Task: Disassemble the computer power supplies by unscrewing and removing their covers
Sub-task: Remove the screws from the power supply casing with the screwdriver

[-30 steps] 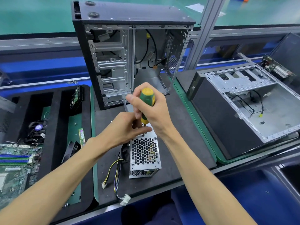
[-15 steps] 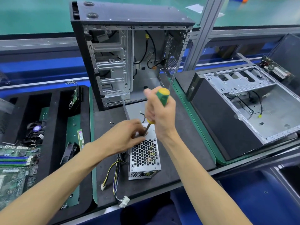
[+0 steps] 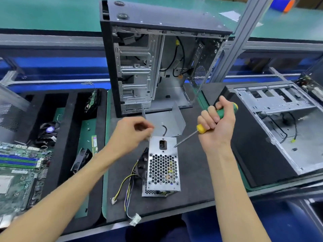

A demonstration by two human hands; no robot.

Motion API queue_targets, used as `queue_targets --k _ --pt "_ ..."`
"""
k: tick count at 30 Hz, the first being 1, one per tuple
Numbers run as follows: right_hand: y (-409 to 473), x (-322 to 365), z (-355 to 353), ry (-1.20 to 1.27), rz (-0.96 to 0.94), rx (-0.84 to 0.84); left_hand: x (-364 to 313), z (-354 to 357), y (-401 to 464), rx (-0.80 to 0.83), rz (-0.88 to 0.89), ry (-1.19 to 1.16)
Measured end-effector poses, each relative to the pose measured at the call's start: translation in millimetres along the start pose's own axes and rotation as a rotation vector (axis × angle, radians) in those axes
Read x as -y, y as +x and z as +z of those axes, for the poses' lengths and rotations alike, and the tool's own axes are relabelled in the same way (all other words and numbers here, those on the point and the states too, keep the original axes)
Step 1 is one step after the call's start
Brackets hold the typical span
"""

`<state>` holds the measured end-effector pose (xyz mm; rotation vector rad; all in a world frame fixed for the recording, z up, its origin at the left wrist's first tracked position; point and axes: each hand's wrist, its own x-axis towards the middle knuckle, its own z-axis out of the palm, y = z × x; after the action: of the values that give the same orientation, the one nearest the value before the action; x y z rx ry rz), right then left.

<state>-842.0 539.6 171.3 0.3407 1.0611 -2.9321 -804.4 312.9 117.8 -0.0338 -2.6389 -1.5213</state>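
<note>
The power supply point(image 3: 163, 167) stands on end on the dark bench point(image 3: 195, 173) mat, a bare silver metal box with its honeycomb vent grille facing up at us and a black socket (rectangular, near the top edge) above the grille. Its wire bundle point(image 3: 128, 187), yellow, black and purple, spills from the left side and trails toward the front edge, ending in white connectors. Just behind it lies a bent grey metal cover point(image 3: 167, 119), open side up, apart from the box.
</note>
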Motion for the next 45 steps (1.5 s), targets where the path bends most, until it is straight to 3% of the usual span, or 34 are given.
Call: queue_targets --k 3,8,11,14,17,19,21,24,28,33,40,43,45 --pt "2 4 1 -0.591 0.018 -0.013 52 -19 4 -0.167 -0.212 0.117" --pt "-35 -46 12 -1.939 0.033 0.225 122 8 -6 -0.075 -0.461 0.282" --pt "-53 -82 8 -2.290 0.043 0.281 133 15 -1 -0.057 -0.434 0.325" --pt "-53 -81 0 -2.230 -0.010 0.177 132 12 0 -0.009 -0.417 0.387" --pt "-48 -68 -16 -2.111 0.098 0.146 122 8 -2 -0.046 -0.350 0.413" --pt "-43 -57 -30 -1.950 0.152 0.139 100 11 -4 -0.080 -0.230 0.302" --pt "-34 -44 -50 -1.801 0.149 0.101 73 21 -6 0.027 -0.112 0.143" --pt "-24 -23 -83 -1.568 0.154 0.043 41 43 -12 0.316 -0.018 0.076" --pt "-15 -20 -129 -1.340 0.216 -0.055 44 64 -22 0.441 0.032 0.339" --pt "-6 -33 -166 -1.285 0.200 -0.047 39 84 -28 0.392 -0.046 0.354" --pt "4 -39 -180 -1.478 0.124 0.173 20 91 -14 0.281 -0.009 0.734" --pt "5 -39 -174 -1.472 0.130 0.214 -5 104 -11 0.174 -0.036 0.597" --pt "10 -35 -169 -1.449 0.164 0.211 -22 122 -12 0.322 -0.103 0.533"
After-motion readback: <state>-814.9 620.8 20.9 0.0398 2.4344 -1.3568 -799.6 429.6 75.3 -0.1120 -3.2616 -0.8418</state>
